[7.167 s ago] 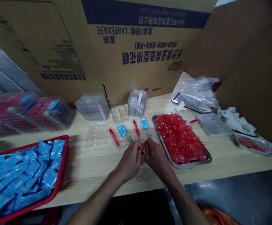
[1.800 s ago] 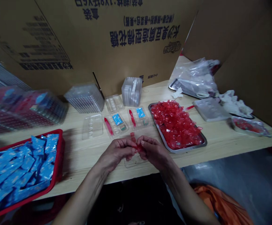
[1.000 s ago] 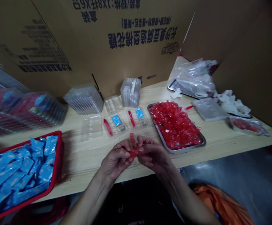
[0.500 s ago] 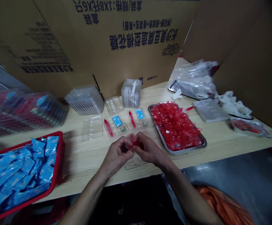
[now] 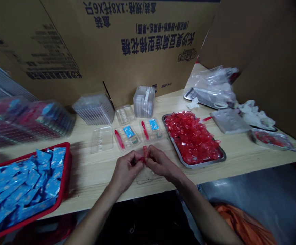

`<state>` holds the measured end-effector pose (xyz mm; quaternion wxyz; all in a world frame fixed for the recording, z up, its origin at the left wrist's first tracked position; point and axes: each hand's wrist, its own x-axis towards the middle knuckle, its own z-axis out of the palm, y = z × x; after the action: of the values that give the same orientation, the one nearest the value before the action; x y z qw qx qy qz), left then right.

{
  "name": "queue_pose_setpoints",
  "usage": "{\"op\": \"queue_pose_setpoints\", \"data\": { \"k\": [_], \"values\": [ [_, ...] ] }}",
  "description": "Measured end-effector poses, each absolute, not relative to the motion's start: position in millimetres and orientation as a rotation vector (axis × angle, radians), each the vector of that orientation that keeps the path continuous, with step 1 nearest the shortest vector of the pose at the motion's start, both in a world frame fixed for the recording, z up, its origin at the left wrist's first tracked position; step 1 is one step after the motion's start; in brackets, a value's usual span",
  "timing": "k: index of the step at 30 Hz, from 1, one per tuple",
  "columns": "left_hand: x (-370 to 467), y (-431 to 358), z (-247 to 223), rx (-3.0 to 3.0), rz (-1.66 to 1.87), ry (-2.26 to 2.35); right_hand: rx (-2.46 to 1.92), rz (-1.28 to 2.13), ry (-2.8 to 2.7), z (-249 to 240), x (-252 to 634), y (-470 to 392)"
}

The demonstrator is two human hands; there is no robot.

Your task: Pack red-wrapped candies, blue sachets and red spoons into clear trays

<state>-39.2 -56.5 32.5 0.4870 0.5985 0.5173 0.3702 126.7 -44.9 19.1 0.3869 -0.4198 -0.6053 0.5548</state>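
Near the table's front edge my left hand (image 5: 127, 168) and my right hand (image 5: 160, 161) meet, fingertips pinched on a small red translucent packet (image 5: 144, 149) between them. Part of the packet is hidden by the fingers. Under the hands lies a clear plastic tray (image 5: 145, 177). Just beyond are two clear trays (image 5: 132, 144), (image 5: 160, 137), each with a red item and a blue packet in it. Close to my right hand stands a metal tray (image 5: 180, 158) heaped with red packets (image 5: 191, 136).
A red basket (image 5: 65, 177) of blue packets is at the left. Behind stand stacks of clear trays (image 5: 94, 109), (image 5: 144, 102) before a cardboard box (image 5: 99, 58). Filled trays (image 5: 51, 119) are stacked at left; plastic bags (image 5: 214, 85) lie back right.
Both hands have stayed together, and the fingers have shifted a little on the red packet. The whole view has moved slightly, with the scene a few pixels further right.
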Motion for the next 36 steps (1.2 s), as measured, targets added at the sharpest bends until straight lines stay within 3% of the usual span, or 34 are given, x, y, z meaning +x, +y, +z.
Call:
{"op": "queue_pose_setpoints", "data": {
  "k": [8, 15, 20, 25, 32, 36],
  "values": [
    [-32, -66, 36, 2.086, 1.066, 1.324, -1.076, 1.439, -1.394, 9, 100, -41],
    [-85, -71, 69, 1.549, 0.920, 1.284, -1.024, 1.863, -1.134, 45, 177, -45],
    [-111, -57, 73, 0.946, 1.043, 1.239, -1.104, 1.588, -0.867, 65, 238, -39],
    [-59, -45, 57, 0.522, 1.039, 1.031, -1.108, 1.788, -1.130, 53, 175, -53],
    [-28, -50, 48, 0.487, 1.021, 0.981, -1.104, 1.246, -1.521, 23, 123, -54],
    [-28, -54, 46, 0.674, 1.068, 1.090, -1.126, 1.187, -1.555, 19, 123, -50]
  ]
}}
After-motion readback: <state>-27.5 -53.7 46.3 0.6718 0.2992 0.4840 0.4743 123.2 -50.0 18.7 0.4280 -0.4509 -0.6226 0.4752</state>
